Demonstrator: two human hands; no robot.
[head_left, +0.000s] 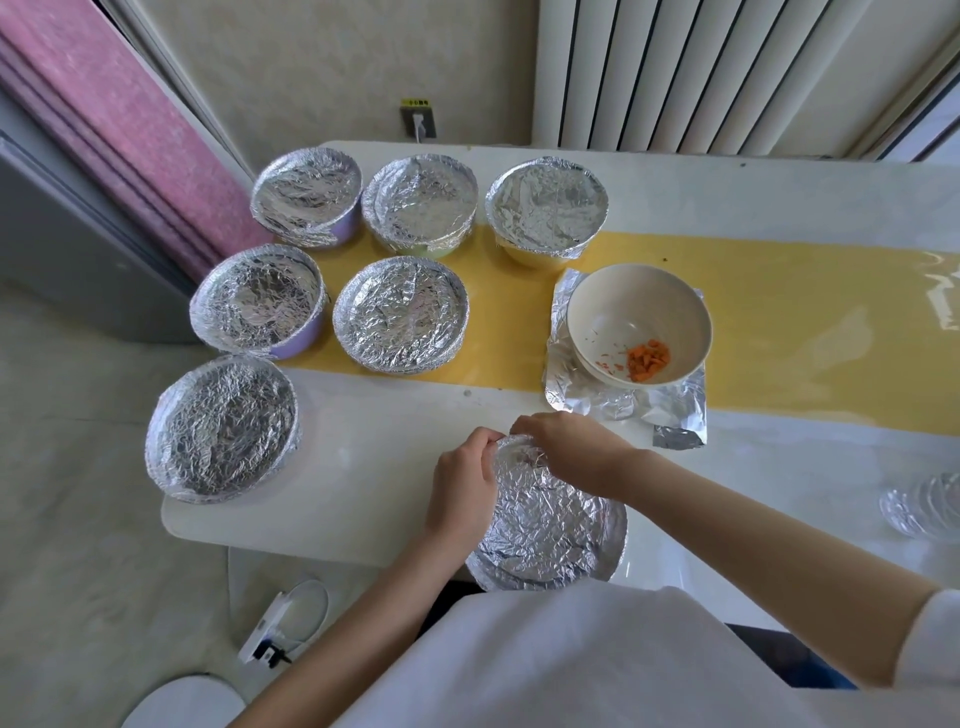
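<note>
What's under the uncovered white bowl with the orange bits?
A crumpled silver foil sheet lies under the round white bowl, edges showing left and front; its middle, beneath the bowl, is hidden.

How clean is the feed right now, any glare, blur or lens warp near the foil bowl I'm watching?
Head view: wide-angle warp bows the table edges and the radiator. Head view: bright glare streaks the table at far right. Head view: the foil bowl, the left hand and right hand pinching its rim are sharp; shadows are soft.
</note>
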